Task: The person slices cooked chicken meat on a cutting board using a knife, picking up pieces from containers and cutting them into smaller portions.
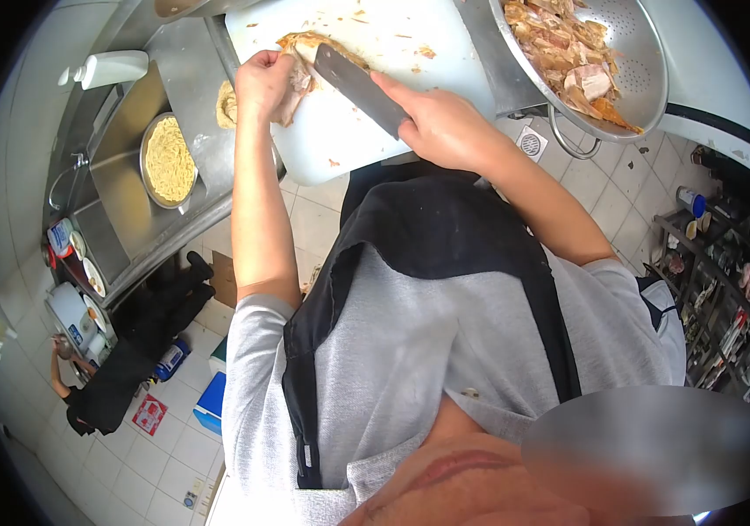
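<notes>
My right hand grips a broad-bladed cleaver, its blade slanting across a white cutting board. My left hand is closed on a piece of cooked meat with browned skin, at the board's left side. The cleaver's tip lies close against this meat; I cannot tell whether the edge is cutting into it. Small brown scraps are scattered over the board. To the right, a perforated metal colander holds torn pieces of cooked meat.
A bowl of pale yellow strips sits in the steel sink at left, near a white bottle. A co-worker in black stands at a counter farther left. A dark rack with assorted items is at right.
</notes>
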The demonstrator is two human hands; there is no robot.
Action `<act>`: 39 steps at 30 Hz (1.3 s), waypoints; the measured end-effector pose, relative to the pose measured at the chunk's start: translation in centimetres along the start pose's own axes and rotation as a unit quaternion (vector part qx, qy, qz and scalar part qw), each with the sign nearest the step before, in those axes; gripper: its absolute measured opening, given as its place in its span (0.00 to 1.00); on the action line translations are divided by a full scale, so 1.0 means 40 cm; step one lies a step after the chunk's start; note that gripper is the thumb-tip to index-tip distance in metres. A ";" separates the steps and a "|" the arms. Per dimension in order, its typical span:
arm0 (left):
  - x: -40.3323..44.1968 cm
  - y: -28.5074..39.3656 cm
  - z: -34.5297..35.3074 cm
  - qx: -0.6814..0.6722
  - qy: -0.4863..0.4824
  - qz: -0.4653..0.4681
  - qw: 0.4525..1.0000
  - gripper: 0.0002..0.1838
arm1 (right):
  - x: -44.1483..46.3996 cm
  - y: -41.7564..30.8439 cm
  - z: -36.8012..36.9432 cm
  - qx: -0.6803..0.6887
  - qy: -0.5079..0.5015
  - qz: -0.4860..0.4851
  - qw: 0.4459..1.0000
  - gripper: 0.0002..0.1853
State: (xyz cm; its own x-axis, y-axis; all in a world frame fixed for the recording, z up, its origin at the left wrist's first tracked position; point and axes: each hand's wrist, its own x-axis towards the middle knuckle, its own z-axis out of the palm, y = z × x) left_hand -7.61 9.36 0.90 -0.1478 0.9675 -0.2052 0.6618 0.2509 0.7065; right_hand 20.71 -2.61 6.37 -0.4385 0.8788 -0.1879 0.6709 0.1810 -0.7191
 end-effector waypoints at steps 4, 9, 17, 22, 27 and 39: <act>0.009 -0.008 0.002 -0.001 -0.018 -0.023 1.000 0.15 | 0.041 -0.004 0.018 0.014 0.056 -0.004 0.998 0.41; 0.024 -0.045 0.025 -0.038 -0.001 0.011 0.999 0.17 | 0.093 -0.007 0.028 -0.001 0.062 -0.006 0.998 0.41; 0.023 -0.055 0.036 -0.084 0.009 0.023 0.996 0.16 | 0.181 -0.048 0.026 0.001 0.036 0.022 0.999 0.41; 0.013 -0.040 0.028 -0.041 0.010 0.020 0.999 0.12 | 0.262 -0.054 0.043 -0.033 0.023 0.014 0.999 0.41; -0.015 -0.045 0.003 -0.124 0.006 -0.013 0.992 0.12 | 0.090 -0.009 0.014 -0.091 -0.009 -0.020 0.996 0.42; -0.014 -0.042 -0.261 -0.222 -0.020 0.026 0.975 0.18 | -0.067 0.060 -0.021 0.007 -0.068 -0.012 0.998 0.44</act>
State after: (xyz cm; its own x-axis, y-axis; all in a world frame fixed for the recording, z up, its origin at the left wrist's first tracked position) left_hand -16.31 8.70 6.90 -0.0885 0.9793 -0.1820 0.2829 0.1999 0.9381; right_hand 24.00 -4.18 5.69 -0.5319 0.8060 -0.2596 0.6511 0.1933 -0.7339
